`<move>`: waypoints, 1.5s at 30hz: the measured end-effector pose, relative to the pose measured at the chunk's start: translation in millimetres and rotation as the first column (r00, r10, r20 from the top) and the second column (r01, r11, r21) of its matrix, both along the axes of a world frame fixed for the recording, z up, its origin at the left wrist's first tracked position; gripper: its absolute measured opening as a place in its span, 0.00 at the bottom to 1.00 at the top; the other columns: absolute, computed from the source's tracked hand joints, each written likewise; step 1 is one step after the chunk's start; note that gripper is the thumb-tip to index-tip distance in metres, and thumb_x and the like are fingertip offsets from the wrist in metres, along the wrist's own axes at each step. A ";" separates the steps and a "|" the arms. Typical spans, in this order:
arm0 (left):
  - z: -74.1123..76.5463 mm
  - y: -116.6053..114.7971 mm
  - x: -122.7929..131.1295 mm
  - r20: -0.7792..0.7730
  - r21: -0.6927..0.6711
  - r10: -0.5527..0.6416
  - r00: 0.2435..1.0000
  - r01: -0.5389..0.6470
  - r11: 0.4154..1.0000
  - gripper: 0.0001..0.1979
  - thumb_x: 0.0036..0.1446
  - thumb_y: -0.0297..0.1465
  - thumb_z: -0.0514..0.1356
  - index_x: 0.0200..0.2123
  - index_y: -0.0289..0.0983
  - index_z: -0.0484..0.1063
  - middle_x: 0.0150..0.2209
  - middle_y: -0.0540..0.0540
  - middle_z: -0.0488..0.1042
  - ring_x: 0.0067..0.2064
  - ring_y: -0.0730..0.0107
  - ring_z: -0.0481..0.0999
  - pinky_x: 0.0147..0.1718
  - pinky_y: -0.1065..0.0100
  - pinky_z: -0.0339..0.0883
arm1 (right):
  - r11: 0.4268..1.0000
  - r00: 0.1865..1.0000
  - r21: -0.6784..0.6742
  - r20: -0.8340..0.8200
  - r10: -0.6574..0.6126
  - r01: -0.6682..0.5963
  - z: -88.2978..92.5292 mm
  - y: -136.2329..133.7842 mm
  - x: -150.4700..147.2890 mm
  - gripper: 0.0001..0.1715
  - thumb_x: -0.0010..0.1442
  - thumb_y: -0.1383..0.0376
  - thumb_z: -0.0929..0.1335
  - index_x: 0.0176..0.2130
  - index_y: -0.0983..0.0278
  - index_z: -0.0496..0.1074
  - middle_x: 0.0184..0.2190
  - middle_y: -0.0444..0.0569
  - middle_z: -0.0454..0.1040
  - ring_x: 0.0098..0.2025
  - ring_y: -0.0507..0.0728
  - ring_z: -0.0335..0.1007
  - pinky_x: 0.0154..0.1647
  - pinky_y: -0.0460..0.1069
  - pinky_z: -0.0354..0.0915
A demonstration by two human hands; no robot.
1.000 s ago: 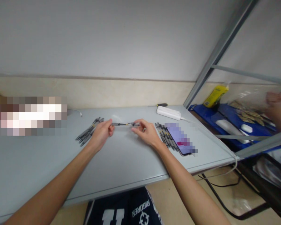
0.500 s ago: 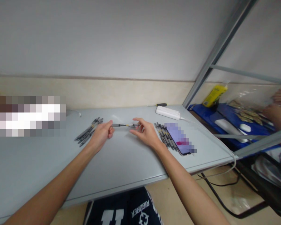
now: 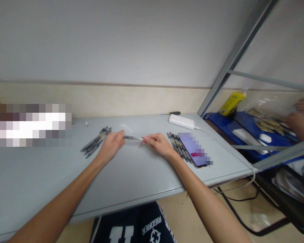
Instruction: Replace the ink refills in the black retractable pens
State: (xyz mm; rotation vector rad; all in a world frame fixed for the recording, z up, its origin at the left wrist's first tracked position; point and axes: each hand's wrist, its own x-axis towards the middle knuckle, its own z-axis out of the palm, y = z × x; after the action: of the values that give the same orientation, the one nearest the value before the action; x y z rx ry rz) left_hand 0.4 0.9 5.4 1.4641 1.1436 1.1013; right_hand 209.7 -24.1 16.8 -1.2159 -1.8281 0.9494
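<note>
While a loose bundle of gray pens (image 3: 95, 144) lies on the counter (image 3: 126, 177) just left of the left hand's (image 3: 113, 143) fingers, these curl around one end of a gray pen (image 3: 133, 137). It bridges the gap to the right hand (image 3: 160, 144), whose fingers pinch its other end. Right of those fingers lie a row of pens (image 3: 179, 148) and a phone (image 3: 195, 151).

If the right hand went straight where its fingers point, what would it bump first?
Along the grey pen, the right hand would probably meet the left hand first, though depth is unclear.
</note>
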 end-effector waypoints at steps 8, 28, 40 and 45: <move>6.0 2.5 -12.2 -0.162 -0.104 -0.221 0.962 0.206 0.973 0.25 0.54 0.47 0.51 0.13 0.37 0.60 0.13 0.51 0.57 0.17 0.75 0.54 0.19 0.70 0.47 | 0.934 0.987 0.356 0.138 -0.087 0.032 -1.8 -3.5 -5.1 0.17 0.58 0.55 0.65 0.36 0.64 0.78 0.28 0.49 0.76 0.26 0.52 0.64 0.30 0.46 0.56; 13.6 -6.8 -2.1 -0.301 0.088 -0.229 0.926 0.266 0.960 0.19 0.57 0.44 0.50 0.21 0.36 0.61 0.19 0.53 0.58 0.23 0.76 0.57 0.23 0.72 0.51 | 0.976 0.903 -0.216 -0.416 -0.110 0.019 2.5 0.7 1.1 0.18 0.46 0.53 0.72 0.26 0.67 0.73 0.11 0.36 0.55 0.14 0.45 0.46 0.15 0.44 0.44; 11.3 -22.8 14.4 -0.471 0.262 -0.085 0.878 0.232 0.937 0.11 0.53 0.37 0.55 0.24 0.36 0.65 0.20 0.53 0.65 0.24 0.75 0.63 0.26 0.72 0.56 | 0.979 0.792 -0.042 -0.581 -0.187 0.200 8.5 1.0 -27.0 0.16 0.52 0.55 0.68 0.27 0.67 0.72 0.21 0.45 0.70 0.23 0.50 0.64 0.28 0.45 0.61; 13.4 -24.5 16.5 -0.516 0.432 0.117 0.848 0.140 0.891 0.09 0.52 0.32 0.57 0.22 0.36 0.65 0.20 0.53 0.68 0.24 0.75 0.66 0.28 0.72 0.57 | 0.930 0.823 0.059 -0.490 -0.289 0.362 16.0 -5.0 -36.5 0.19 0.54 0.55 0.67 0.20 0.65 0.68 0.18 0.45 0.69 0.22 0.50 0.63 0.26 0.45 0.59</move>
State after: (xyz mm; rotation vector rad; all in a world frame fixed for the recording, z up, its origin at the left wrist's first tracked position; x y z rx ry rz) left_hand 16.9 -23.7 18.8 2.2512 1.2946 1.0226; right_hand 173.2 -29.1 32.8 -1.0449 -1.2282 0.8071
